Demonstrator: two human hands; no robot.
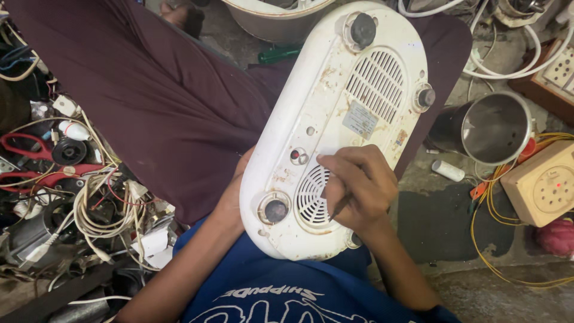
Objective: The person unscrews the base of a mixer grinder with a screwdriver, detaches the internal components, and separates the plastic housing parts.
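Note:
A white oval appliance base (335,107) lies upside down across my lap, showing two vent grilles, black rubber feet and rust stains. My left hand (234,191) grips its left edge from beneath, fingers mostly hidden. My right hand (359,188) rests on the lower round grille, fingers closed around a thin dark tool whose tip sits against the plastic near the grille.
A tangle of wires, plugs and red-handled scissors (27,146) lies at left. A steel jar (493,128), a beige socket box (541,182) and yellow wires (496,209) sit at right. A green-handled screwdriver (278,55) lies beyond my knee.

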